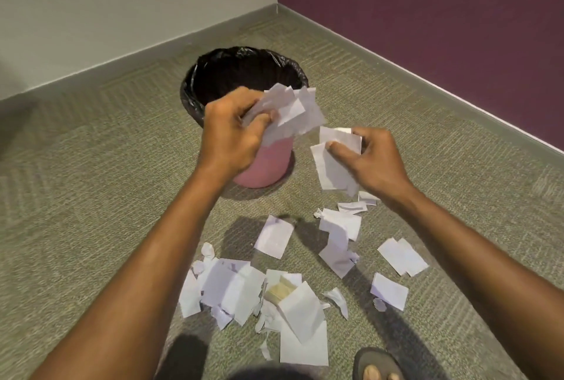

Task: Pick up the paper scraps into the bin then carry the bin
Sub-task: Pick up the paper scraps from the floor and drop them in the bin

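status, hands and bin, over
Left hand grips a wad of paper at the bin. Right hand pinches loose sheets. Many scraps on the carpet. Nothing blocks the bin.

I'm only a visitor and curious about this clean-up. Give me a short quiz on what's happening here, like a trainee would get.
1. True or false: the left hand and the right hand both hold paper scraps.
2. What lines the pink bin? A) a black bag B) a white cloth C) nothing
3. Fill in: the loose scraps not yet collected lie on the ____, nearer the person than the bin.

Key: 1 true. 2 A. 3 carpet.
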`<state>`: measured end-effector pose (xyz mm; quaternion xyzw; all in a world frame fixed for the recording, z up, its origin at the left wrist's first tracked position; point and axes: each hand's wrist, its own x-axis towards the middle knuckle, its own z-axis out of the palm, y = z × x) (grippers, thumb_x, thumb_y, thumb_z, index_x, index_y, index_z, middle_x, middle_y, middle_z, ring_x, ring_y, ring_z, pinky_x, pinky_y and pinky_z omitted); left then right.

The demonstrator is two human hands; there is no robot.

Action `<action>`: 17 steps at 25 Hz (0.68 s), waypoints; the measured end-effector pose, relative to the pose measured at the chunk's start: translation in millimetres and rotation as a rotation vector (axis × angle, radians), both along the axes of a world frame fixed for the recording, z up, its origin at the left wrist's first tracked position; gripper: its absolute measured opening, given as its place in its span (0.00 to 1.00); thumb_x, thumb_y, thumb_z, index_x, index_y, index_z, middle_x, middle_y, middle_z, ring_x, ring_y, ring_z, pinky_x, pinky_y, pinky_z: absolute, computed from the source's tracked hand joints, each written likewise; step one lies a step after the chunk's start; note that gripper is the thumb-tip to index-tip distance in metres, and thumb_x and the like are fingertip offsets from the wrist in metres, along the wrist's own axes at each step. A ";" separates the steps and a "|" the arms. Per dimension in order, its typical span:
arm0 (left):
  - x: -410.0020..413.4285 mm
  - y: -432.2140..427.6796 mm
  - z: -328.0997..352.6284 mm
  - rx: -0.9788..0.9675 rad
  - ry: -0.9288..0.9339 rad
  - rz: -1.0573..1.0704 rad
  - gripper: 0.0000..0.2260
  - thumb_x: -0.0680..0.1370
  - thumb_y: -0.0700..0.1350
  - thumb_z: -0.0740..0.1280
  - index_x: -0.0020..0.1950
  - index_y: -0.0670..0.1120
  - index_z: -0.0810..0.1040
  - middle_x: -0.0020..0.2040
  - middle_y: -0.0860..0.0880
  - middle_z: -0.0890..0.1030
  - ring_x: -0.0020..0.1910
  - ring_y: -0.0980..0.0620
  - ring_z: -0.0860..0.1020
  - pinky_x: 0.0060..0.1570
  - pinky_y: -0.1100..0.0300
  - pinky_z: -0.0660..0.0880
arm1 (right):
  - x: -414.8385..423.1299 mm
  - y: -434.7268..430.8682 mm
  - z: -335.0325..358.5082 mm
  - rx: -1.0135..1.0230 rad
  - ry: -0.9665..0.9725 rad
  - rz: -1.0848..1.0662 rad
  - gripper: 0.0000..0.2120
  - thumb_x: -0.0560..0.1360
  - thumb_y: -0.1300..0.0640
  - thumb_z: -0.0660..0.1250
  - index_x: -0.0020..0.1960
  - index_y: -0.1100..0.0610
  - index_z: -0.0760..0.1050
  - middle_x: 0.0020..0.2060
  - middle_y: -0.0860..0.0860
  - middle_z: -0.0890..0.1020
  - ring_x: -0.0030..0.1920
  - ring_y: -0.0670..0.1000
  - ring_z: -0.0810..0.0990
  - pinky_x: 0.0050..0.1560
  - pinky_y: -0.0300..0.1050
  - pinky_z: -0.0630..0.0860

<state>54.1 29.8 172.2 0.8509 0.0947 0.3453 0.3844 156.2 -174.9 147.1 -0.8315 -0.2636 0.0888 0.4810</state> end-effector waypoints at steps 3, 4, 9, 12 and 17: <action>3.3 28.7 18.3 -0.055 -0.025 0.148 0.06 0.74 0.42 0.71 0.49 0.41 0.84 0.43 0.46 0.84 0.41 0.49 0.81 0.40 0.53 0.79 | 1.0 39.6 44.2 0.136 -0.030 0.032 0.06 0.75 0.53 0.72 0.40 0.48 0.78 0.37 0.45 0.83 0.34 0.38 0.82 0.27 0.33 0.74; 5.9 38.6 19.9 -0.085 -0.004 0.180 0.07 0.74 0.42 0.70 0.49 0.41 0.84 0.43 0.44 0.84 0.42 0.46 0.82 0.40 0.49 0.80 | 3.6 54.8 53.8 0.160 -0.040 0.038 0.05 0.75 0.53 0.72 0.41 0.49 0.79 0.37 0.45 0.83 0.35 0.38 0.81 0.28 0.33 0.74; 24.4 70.1 15.6 -0.099 0.087 0.324 0.06 0.74 0.42 0.69 0.48 0.43 0.85 0.41 0.46 0.85 0.42 0.46 0.83 0.37 0.50 0.80 | 18.0 129.6 68.7 0.123 -0.048 -0.008 0.08 0.75 0.55 0.72 0.48 0.60 0.81 0.42 0.53 0.85 0.43 0.51 0.84 0.42 0.55 0.83; 36.6 76.1 14.4 -0.105 0.145 0.345 0.07 0.73 0.42 0.70 0.50 0.45 0.84 0.43 0.49 0.84 0.43 0.48 0.83 0.36 0.60 0.75 | 31.6 152.3 58.6 0.064 -0.009 -0.080 0.09 0.75 0.55 0.72 0.49 0.60 0.80 0.45 0.54 0.84 0.46 0.54 0.84 0.48 0.57 0.82; 45.2 67.5 2.8 -0.113 0.214 0.295 0.22 0.74 0.49 0.72 0.65 0.46 0.74 0.51 0.48 0.80 0.48 0.51 0.78 0.47 0.59 0.75 | 48.1 148.8 43.7 0.028 0.139 0.016 0.17 0.73 0.49 0.74 0.54 0.59 0.76 0.48 0.54 0.83 0.49 0.56 0.84 0.53 0.58 0.82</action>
